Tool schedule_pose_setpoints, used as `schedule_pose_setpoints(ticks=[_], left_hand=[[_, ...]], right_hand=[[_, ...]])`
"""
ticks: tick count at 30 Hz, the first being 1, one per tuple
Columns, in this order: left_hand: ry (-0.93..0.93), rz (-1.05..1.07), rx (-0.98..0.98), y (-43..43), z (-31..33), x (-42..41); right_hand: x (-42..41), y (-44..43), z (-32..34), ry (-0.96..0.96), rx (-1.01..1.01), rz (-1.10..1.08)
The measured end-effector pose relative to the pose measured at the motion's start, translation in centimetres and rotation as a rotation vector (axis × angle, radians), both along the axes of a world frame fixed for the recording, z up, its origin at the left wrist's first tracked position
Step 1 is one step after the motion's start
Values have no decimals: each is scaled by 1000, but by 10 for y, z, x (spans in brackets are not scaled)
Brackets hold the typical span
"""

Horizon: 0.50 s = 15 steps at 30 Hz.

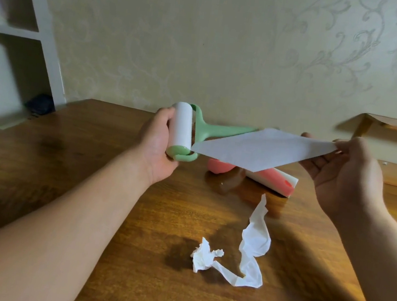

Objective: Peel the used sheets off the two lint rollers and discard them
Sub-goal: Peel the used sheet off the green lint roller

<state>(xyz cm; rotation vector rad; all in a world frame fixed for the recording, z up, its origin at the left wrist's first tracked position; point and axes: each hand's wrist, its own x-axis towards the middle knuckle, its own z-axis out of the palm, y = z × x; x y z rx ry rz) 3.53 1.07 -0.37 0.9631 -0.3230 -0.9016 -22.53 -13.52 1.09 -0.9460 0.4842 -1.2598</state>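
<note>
Glossy wooden table point(60, 182) against pale floral wallpaper point(208, 37), white shelving point(44, 26) left.

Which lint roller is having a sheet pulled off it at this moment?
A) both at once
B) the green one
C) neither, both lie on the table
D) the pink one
B: the left hand grips the green roller by its roll while the right hand pinches the white sheet stretching away from it; the pink roller lies on the table, untouched.
</note>
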Motion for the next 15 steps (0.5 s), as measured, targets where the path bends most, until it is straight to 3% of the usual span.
schedule_pose_setpoints(ticks=[5,9,13,15], left_hand=[[-46,-39,6,-2,-3,0],[-114,-1,87,-3,-12,10],[-345,146,267,-10,-20,16],[-498,216,344,-12,-23,18]], right_hand=[[-1,9,6,-134,128,121],[-9,14,11,-231,255,26],[-20,10,21,-133,363,47],[-21,2,24,37,252,-32]])
